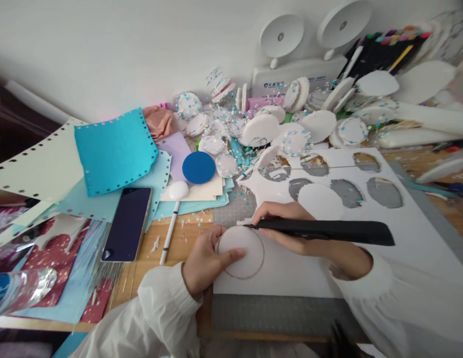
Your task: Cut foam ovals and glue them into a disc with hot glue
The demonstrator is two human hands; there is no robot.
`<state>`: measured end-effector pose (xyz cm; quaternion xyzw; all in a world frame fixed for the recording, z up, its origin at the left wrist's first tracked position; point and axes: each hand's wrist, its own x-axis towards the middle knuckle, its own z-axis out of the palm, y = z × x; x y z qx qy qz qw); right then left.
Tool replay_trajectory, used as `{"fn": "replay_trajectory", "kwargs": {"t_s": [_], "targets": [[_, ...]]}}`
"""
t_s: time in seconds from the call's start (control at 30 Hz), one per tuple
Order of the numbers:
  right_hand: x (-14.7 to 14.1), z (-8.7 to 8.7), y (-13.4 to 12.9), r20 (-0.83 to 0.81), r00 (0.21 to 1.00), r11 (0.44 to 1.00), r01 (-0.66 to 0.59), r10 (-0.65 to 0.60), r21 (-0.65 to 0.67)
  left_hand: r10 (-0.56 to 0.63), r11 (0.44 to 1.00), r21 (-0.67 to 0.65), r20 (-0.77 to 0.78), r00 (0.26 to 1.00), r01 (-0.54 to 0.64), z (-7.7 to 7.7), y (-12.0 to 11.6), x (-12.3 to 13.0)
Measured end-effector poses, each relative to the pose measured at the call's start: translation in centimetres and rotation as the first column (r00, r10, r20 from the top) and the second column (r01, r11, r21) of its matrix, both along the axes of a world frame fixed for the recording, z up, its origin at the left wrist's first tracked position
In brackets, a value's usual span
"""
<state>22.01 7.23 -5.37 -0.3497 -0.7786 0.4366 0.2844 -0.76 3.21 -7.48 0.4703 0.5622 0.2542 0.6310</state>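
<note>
A white foam board (pixel 287 278) lies on a grey cutting mat (pixel 283 313), with a round outline near its left edge. Inside that outline is a white circle (pixel 240 261). My left hand (pixel 209 256) is closed at the board's left edge, thumb pressed on the circle and fingers curled by its rim. In my right hand (pixel 283 228) is a long black cutter (pixel 328 231). Its thin dark tip meets the board at the top of the outline, just beyond my left fingers. A loose white disc (pixel 321 201) rests behind my right hand.
Several holes (pixel 384 193) pierce the board's far part. White discs with blue-and-white beaded sprigs (pixel 294 141) pile up behind. To the left are a phone (pixel 127 223), a white pen (pixel 170 233), a blue disc (pixel 198 167), coloured sheets (pixel 114 151) and a clear bottle (pixel 26 288).
</note>
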Motion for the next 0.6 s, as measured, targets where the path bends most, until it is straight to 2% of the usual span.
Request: {"fn": "replay_trajectory", "kwargs": {"t_s": [0.2,0.43,0.53,0.6], "targets": [[0.3,0.4,0.2,0.010,0.999,1.000,-0.031,0.031,-0.005,-0.013,1.000,0.017,0.000,1.000,0.013,0.1,0.0,0.1],[1.0,-0.5,0.6,-0.036,0.999,0.996,0.016,-0.019,-0.086,0.004,1.000,0.014,0.039,0.999,-0.005,0.3,0.0,0.2],[1.6,-0.8,0.3,-0.189,0.968,0.978,0.140,-0.168,-0.152,-0.004,1.000,0.015,0.020,1.000,0.004,0.3,0.0,0.1],[1.8,-0.9,-0.3,-0.320,0.890,0.940,0.265,-0.324,-0.214,-0.003,1.000,0.029,0.003,1.000,0.003,0.2,0.0,0.1]]}}
